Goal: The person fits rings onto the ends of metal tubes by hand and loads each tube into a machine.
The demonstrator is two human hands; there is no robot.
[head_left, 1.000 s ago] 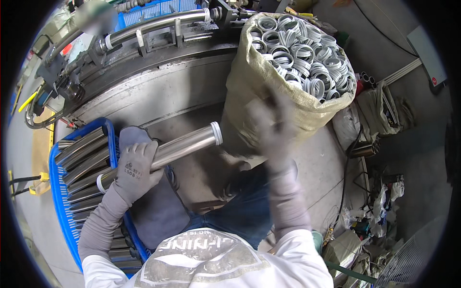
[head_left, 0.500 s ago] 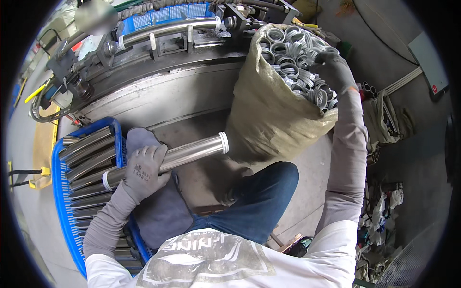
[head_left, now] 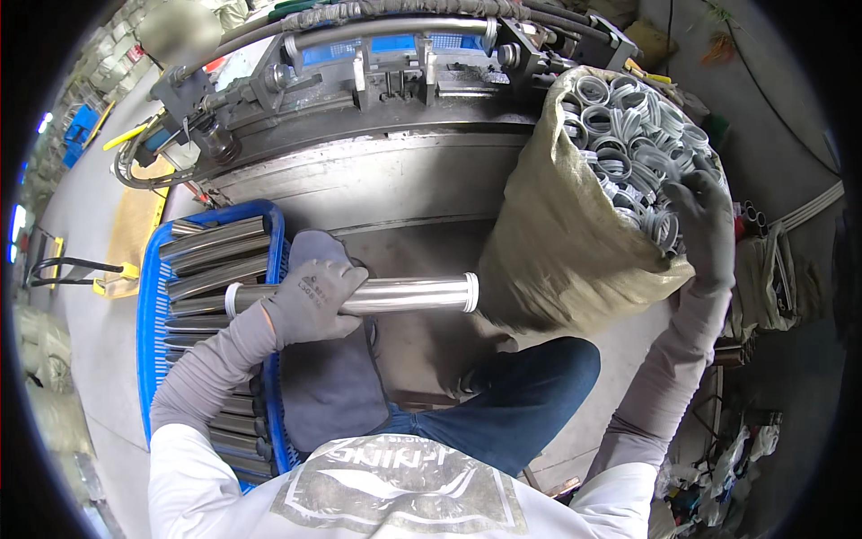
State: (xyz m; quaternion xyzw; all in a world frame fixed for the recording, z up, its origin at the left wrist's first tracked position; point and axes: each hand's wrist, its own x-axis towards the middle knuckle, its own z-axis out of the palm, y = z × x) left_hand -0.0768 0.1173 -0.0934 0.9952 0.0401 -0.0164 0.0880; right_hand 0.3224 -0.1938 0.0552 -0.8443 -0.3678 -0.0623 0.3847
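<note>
Grey concrete floor below; my left hand (head_left: pixel 310 301) grips a shiny steel tube (head_left: pixel 395 294) with white end rings, level over my knee, while my right hand (head_left: pixel 705 225) reaches, fingers curled, into a coarse sack (head_left: pixel 557 242) of rings (head_left: pixel 628 135)

The concrete floor (head_left: pixel 90 225) bears a blue crate (head_left: pixel 153 305) of steel tubes; a ring-filled sack (head_left: pixel 557 242) stands nearby.

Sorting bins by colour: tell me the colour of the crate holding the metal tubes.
Blue crate, seen in the head view, beside the left hand.
</note>
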